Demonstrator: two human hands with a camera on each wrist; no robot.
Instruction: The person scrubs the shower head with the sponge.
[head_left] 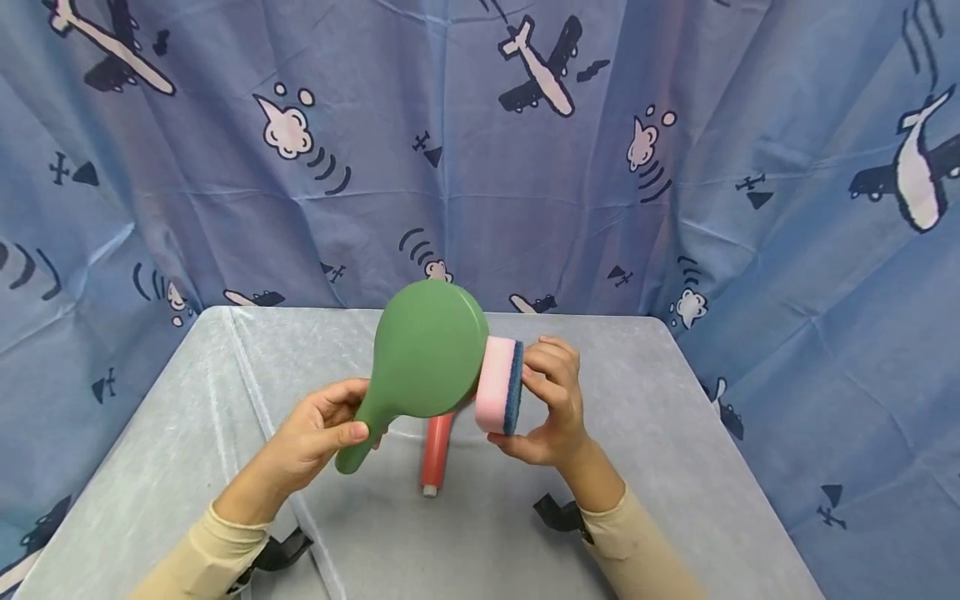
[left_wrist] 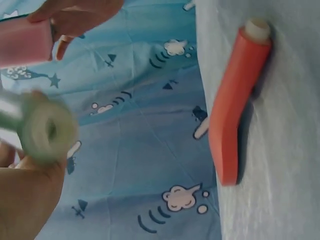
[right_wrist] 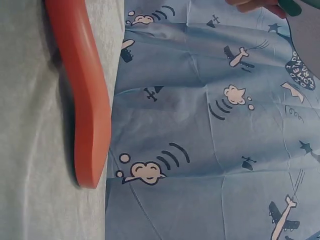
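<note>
My left hand (head_left: 307,437) grips the handle of a green hand mirror (head_left: 431,350), thumb on top. In the head view its plain green back faces up; the right wrist view catches its grey reflecting side (right_wrist: 310,37) at the upper right corner. My right hand (head_left: 553,408) pinches a sponge (head_left: 493,387), pink with a dark blue scouring layer, between fingers and thumb. The sponge stands on edge, its pink face right at the mirror's right rim. In the left wrist view the handle's end (left_wrist: 50,130) is blurred, with the sponge (left_wrist: 25,42) above it.
A bent red stick-like object (head_left: 436,454) with a whitish tip lies on the grey cloth-covered table (head_left: 637,517), partly hidden behind the mirror. Behind the table hangs a blue curtain (head_left: 465,192) printed with airplanes and clouds. Black straps (head_left: 281,552) show at both wrists.
</note>
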